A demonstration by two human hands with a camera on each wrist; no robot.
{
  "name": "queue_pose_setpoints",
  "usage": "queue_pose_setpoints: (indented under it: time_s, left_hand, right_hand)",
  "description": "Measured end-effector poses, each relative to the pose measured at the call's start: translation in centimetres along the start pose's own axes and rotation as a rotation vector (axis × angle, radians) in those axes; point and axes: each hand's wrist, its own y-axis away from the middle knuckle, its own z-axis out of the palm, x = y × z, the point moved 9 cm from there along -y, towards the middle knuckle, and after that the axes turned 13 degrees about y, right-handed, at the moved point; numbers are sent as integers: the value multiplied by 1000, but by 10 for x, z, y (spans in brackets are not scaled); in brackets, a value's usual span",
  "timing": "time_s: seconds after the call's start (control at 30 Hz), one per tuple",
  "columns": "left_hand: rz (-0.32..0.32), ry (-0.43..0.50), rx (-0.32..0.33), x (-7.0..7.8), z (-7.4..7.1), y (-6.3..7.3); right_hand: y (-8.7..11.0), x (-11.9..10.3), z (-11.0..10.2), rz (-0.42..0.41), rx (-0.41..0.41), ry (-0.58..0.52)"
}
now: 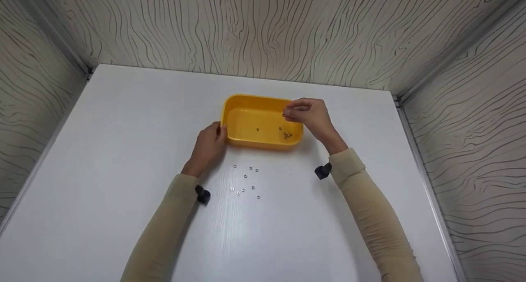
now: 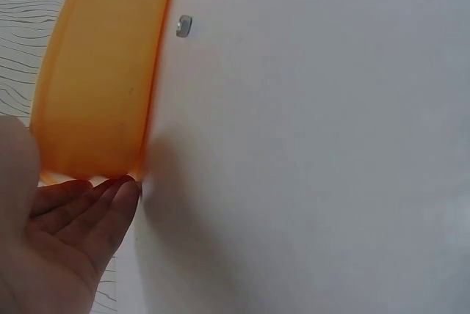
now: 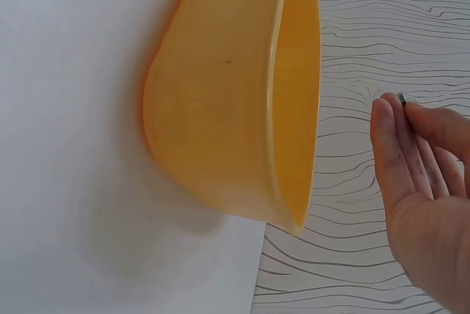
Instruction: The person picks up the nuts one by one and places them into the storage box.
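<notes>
Hands (image 1: 210, 144) (image 1: 310, 114) on bin (image 1: 246, 119) and, seemingly, nut (image 3: 402, 99)

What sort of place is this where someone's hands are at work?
Probably a small work booth, perhaps set up for recording: wood-grain-patterned panels stand on three sides of a plain white table, and a small black device sits at each wrist.
</notes>
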Motion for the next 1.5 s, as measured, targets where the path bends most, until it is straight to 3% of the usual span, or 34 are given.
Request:
queue_pose_setpoints:
  time_s: [0.23,0.57,0.8,1.0,1.23,1.5]
  left_hand:
    - [-9,15,-8,0,0,0]
    - [33,-21,3,3,-2,-1]
    - [23,-6,-3,2,-1,-1]
    - [25,-1,-1,3,-1,0]
    - [-14,7,1,0,0,-1]
    - [-2,15,-8,-1,1,0]
  right_hand:
    - [-9,6,8,46,7,0]
    - [-12,13,9,28,34,9]
    - [-8,17,6,31,46,73]
    - [-2,23,1,36,70,160]
    - [8,28,-6,26,100,277]
    - [23,26,-3,-83,159,426]
